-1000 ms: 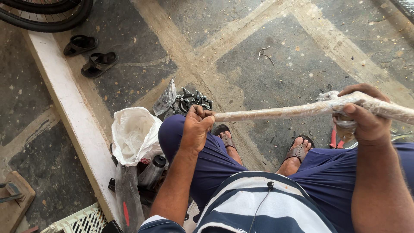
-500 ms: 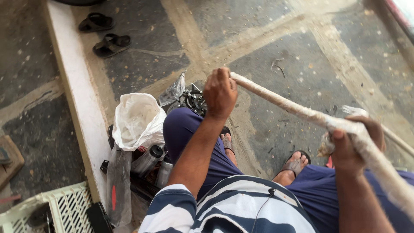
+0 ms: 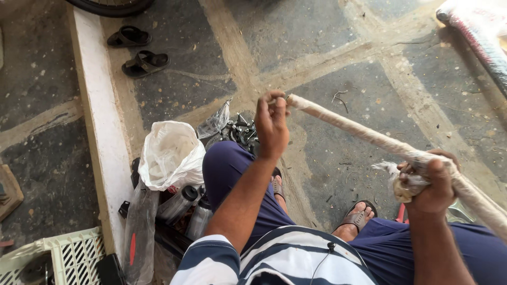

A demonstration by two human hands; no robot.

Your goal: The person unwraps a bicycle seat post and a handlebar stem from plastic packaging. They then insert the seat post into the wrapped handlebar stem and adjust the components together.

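Note:
A long rod wrapped in whitish plastic film (image 3: 364,132) slants from the middle of the view down to the right edge. My left hand (image 3: 271,124) pinches the wrap at the rod's upper left tip. My right hand (image 3: 429,180) is closed around the rod lower down, with a bunched wad of torn wrapping (image 3: 397,182) held against it. I sit with my knees in dark blue trousers and sandalled feet (image 3: 357,216) below the rod.
A white plastic bag (image 3: 170,154), clear bags of black metal parts (image 3: 238,129) and two bottles (image 3: 182,203) lie by my left knee. A white raised kerb (image 3: 95,126) runs left of them. Black sandals (image 3: 138,50) sit beyond; a pale crate (image 3: 58,258) lies bottom left.
The rod has swung from level to steeply slanted, its tip now nearer me. My left hand slid to the very tip; my right hand dropped lower on the right.

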